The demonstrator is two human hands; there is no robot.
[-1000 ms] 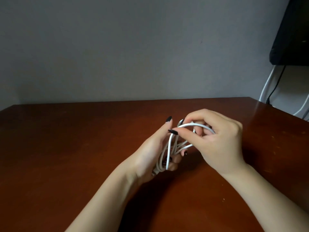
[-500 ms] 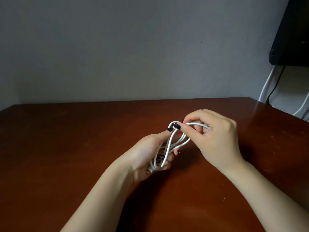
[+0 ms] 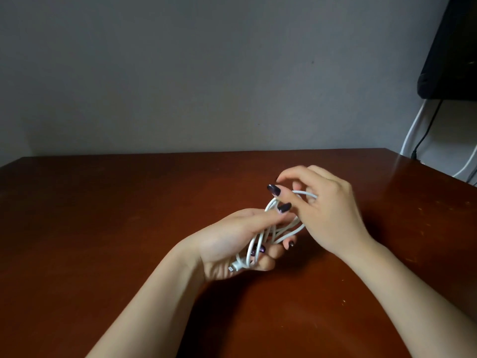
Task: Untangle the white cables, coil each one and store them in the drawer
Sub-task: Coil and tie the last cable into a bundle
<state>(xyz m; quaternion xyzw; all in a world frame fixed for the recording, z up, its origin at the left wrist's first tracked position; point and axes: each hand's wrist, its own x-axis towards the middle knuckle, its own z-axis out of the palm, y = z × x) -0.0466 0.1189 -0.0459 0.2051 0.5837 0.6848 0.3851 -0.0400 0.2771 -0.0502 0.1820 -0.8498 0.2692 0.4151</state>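
At centre frame, the left hand (image 3: 227,244) clasps the coiled white cable (image 3: 304,193); the right hand (image 3: 330,213) has raised its forefinger, its grip unclear. Coiling looks nearly done.

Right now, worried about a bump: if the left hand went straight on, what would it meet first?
Probably the right hand: the left hand, holding the cable, points at it, nearly touching.

Mid-frame over the table (image 3: 103,228), the left hand (image 3: 227,244) is gripping a looped white cable (image 3: 259,240); the right hand (image 3: 327,210) is pinching its top.
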